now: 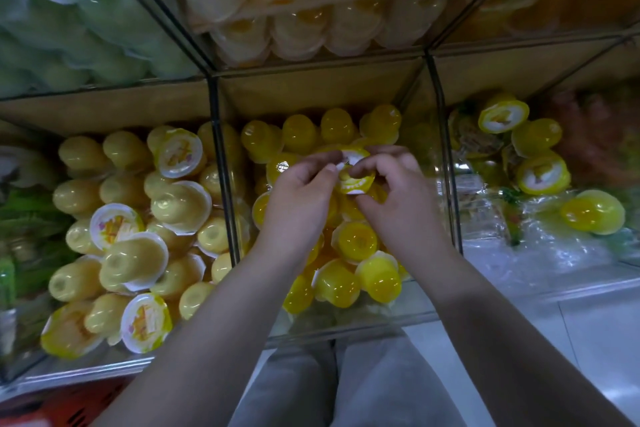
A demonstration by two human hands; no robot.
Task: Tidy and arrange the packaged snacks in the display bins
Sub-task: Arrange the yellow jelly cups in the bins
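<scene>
Left hand (304, 198): fingers curled, thumb and forefinger closed in a pinch on the white lid edge of one jelly cup (356, 181); back of the hand faces the camera.
Right hand (398, 198): fingers curled over the same jelly cup from the other side, thumb under its rim, so both hands are clamped on it and nearly touch each other.
Held jelly cup: deep yellow with a white-edged lid, tilted, lifted just above the heap near the back of the middle bin (419, 305).
Arms: both bare forearms reach forward over the front wall of the middle bin and converge at the cup; wrists bend slightly down.
Middle bin: clear-walled, holds a heap of deep yellow jelly cups (356, 241), most lying dome-up, with a row of them along its back wall.
Left of the middle bin: a neighbouring bin packed with pale yellow jelly cups (138, 218), some showing white printed lids.
Right of the middle bin: a bin with crinkled clear wrapping (519, 253) and a few scattered yellow cups (592, 215).
Above the middle bin: an upper shelf bin of pale cups (294, 10), blurred; greenish packs (69, 10) lie to its left.
Below the middle bin: the person's pale grey trousers (346, 392), a white tiled floor (588, 340) and the corner of a red basket (69, 406).
</scene>
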